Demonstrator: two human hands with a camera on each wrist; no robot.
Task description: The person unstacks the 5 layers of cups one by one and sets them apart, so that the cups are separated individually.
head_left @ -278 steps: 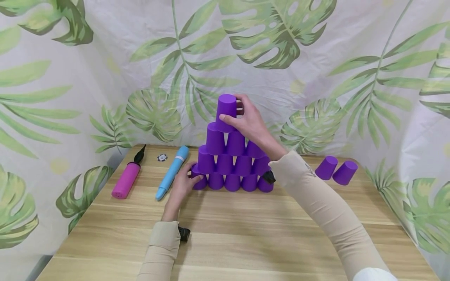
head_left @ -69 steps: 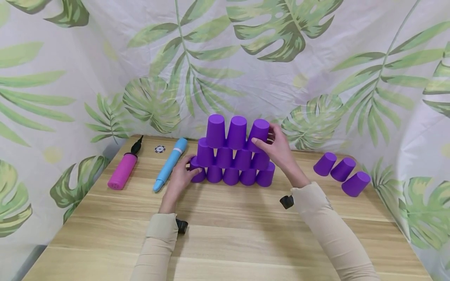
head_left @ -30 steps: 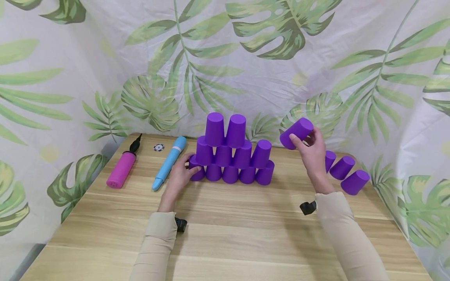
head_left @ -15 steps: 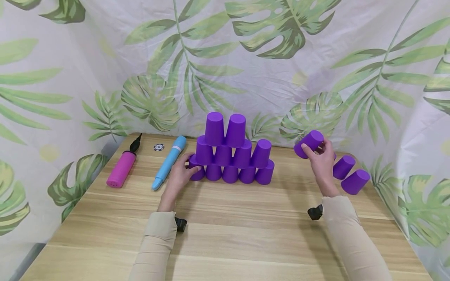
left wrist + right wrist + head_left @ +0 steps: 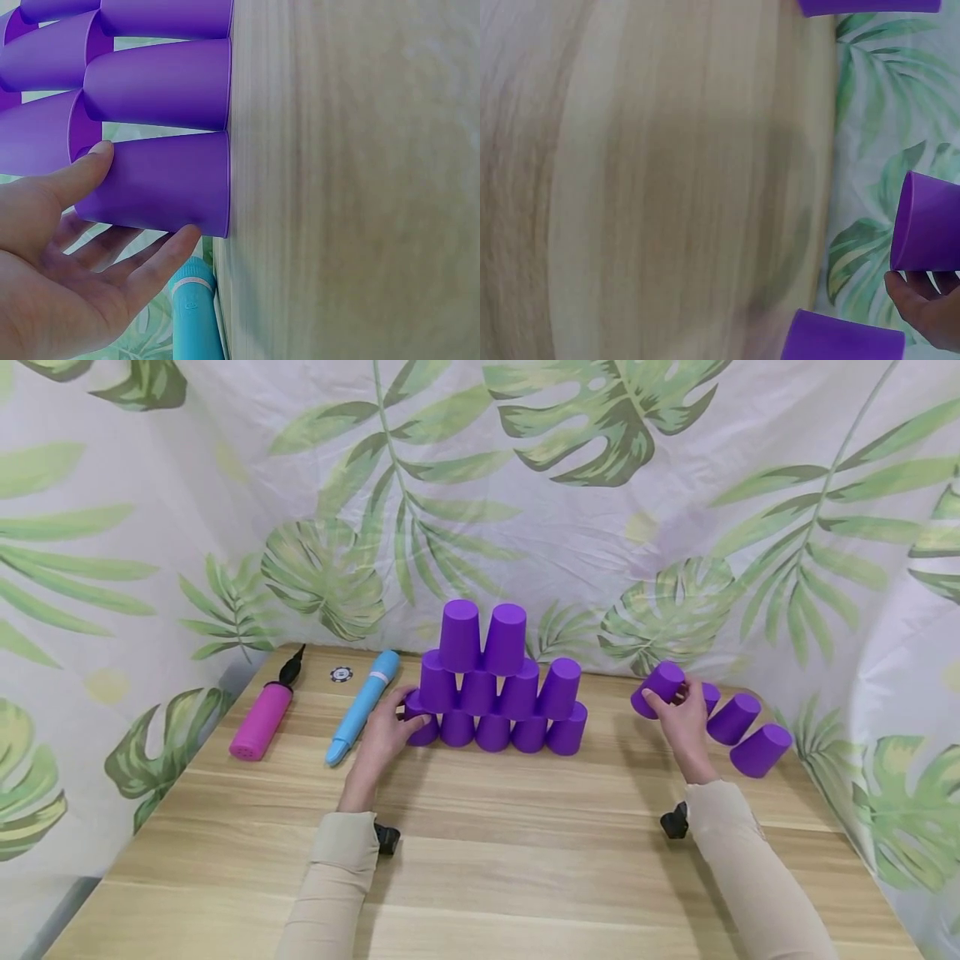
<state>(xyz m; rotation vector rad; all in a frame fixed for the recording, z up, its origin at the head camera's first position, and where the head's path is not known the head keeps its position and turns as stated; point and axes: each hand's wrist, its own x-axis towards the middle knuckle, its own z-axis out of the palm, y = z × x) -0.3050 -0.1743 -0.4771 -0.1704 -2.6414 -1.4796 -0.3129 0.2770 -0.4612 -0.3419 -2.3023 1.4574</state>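
Upside-down purple cups (image 5: 492, 732) form a stacked wall on the table, two cups on its top row. My left hand (image 5: 385, 732) is around the bottom row's leftmost cup (image 5: 161, 184), thumb on its near side and fingers along its outer side. To the right, my right hand (image 5: 686, 718) grips another purple cup (image 5: 657, 690) by thumb and fingers, slightly tilted. In the right wrist view this held cup (image 5: 930, 225) has its rim facing the tabletop with a gap between. Three more upside-down cups stand right beside that hand, the nearest (image 5: 709, 695) partly hidden by it.
Two loose cups (image 5: 734, 718) (image 5: 761, 750) stand near the table's right edge. On the left lie a blue pump-like tube (image 5: 363, 710), a pink hand pump (image 5: 262, 720) with a black nozzle and a poker chip (image 5: 341, 674). A leaf-patterned cloth (image 5: 450, 485) hangs behind the wooden table (image 5: 480, 860).
Earlier the wall's top cup and third-row right cup were taken off. The right hand has carried its cup right, then down toward the loose cups. The left hand stays at the corner cup.
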